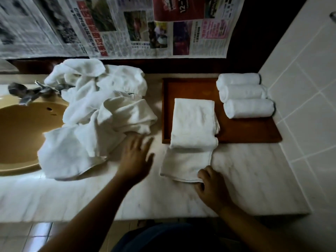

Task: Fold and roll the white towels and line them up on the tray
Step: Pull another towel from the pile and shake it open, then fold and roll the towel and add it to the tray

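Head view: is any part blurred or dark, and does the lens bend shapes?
Head view: the left hand is smeared by motion, the right hand pinching the towel is sharper; light is dim, darkest along the bottom; the wide lens seems to skew the tray.

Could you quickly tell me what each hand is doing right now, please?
Left hand: open, fingers spread, holding nothing, by the towel pile.
Right hand: fingers curled on the near edge of the folded towel.
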{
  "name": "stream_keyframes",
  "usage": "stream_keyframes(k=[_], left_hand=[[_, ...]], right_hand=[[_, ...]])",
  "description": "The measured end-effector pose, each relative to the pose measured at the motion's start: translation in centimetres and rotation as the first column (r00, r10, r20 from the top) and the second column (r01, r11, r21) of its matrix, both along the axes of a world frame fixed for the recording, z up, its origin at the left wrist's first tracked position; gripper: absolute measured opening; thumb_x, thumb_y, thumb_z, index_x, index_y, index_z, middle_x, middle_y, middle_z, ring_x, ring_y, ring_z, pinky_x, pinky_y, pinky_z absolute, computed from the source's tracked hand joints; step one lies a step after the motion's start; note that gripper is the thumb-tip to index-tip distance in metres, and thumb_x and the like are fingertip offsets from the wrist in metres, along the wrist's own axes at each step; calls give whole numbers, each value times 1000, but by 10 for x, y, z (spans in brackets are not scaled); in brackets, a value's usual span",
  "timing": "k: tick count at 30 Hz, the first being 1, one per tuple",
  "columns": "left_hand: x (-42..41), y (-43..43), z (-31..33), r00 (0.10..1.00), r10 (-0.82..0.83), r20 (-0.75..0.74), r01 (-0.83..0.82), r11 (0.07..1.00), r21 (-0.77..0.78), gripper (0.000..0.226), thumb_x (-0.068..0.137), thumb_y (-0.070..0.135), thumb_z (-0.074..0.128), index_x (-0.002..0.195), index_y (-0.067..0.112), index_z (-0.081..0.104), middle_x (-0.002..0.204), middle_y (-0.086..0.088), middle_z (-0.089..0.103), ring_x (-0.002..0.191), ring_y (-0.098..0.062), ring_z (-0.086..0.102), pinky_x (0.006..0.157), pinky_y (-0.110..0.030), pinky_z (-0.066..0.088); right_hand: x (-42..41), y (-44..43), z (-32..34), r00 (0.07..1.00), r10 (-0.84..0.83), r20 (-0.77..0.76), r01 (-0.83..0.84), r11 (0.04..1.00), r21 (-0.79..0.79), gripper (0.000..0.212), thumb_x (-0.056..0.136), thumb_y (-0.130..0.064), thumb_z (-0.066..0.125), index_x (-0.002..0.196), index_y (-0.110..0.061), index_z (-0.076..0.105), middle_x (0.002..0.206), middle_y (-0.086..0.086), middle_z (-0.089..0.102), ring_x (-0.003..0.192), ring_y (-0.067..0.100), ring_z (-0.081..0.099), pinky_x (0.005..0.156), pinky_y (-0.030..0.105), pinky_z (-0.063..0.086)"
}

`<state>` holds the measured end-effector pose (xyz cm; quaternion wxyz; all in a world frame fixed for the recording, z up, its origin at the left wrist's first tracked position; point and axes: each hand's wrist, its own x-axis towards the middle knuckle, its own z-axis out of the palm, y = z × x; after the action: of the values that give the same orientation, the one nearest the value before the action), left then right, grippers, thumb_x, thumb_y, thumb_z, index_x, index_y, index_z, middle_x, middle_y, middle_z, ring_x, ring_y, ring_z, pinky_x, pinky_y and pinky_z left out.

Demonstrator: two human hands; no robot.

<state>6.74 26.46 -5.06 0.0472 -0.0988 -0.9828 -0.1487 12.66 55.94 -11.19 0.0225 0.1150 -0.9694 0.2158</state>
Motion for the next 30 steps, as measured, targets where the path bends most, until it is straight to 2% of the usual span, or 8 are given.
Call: stream_keyframes(k=[2,4,9,11,13,22,24,30], left_hand=[[18,31,-11,944,-277,180,272,961,51,64,95,55,43,152,26,34,157,-5,32,139,-29,32,110,-46,37],[32,46,-25,883,-367,292,376,926,27,67,93,61,44,152,31,30,159,0,25,142,-25,25,113,-42,30],[41,27,-42,917,-364,161,359,931,62,45,96,38,50,135,16,55,139,-10,52,125,-32,51,98,-42,51],[49,15,-48,924,-365,113,361,931,54,43,87,22,64,129,12,60,134,-11,56,119,-32,55,92,-40,55],[60,7,-53,937,-344,61,343,939,34,42,84,22,58,125,14,64,131,-8,58,115,-28,55,88,-38,57],[93,9,-62,855,-514,69,509,857,81,58,94,67,44,136,27,53,123,6,53,109,-15,48,97,-30,32],[92,12,-62,872,-487,47,482,871,97,51,99,61,36,133,27,53,127,3,52,111,-18,48,97,-30,32],[79,17,-50,895,-431,116,402,891,212,40,90,29,50,130,24,51,124,8,56,101,-12,56,91,-20,36]], right_hand=[[-6,-2,2,999,41,-3,-41,999,16,15,76,-28,54,84,-16,54,84,3,48,62,28,50,53,37,42],[-9,-5,5,998,57,13,-58,998,34,15,76,-29,55,85,-17,54,85,3,48,62,28,50,53,37,43],[-2,-2,6,998,38,46,-36,998,-46,17,77,-28,60,91,-20,59,91,-2,53,69,24,54,62,34,45],[5,4,7,998,59,34,-54,991,-121,16,78,-28,64,92,-21,63,91,-7,54,73,17,56,68,29,42],[13,9,7,995,100,10,-97,979,-180,12,81,-25,70,90,-19,66,90,-9,55,76,11,57,69,27,44],[40,27,11,992,126,31,-105,922,-373,16,91,-29,70,81,-17,67,85,-10,56,74,5,57,64,29,49],[38,28,12,991,116,70,-82,924,-374,22,95,-32,65,79,-18,66,83,-10,56,75,5,58,65,32,50],[26,23,9,994,36,105,-5,960,-281,34,96,-39,49,73,-18,61,77,-10,54,71,5,53,63,33,47]])
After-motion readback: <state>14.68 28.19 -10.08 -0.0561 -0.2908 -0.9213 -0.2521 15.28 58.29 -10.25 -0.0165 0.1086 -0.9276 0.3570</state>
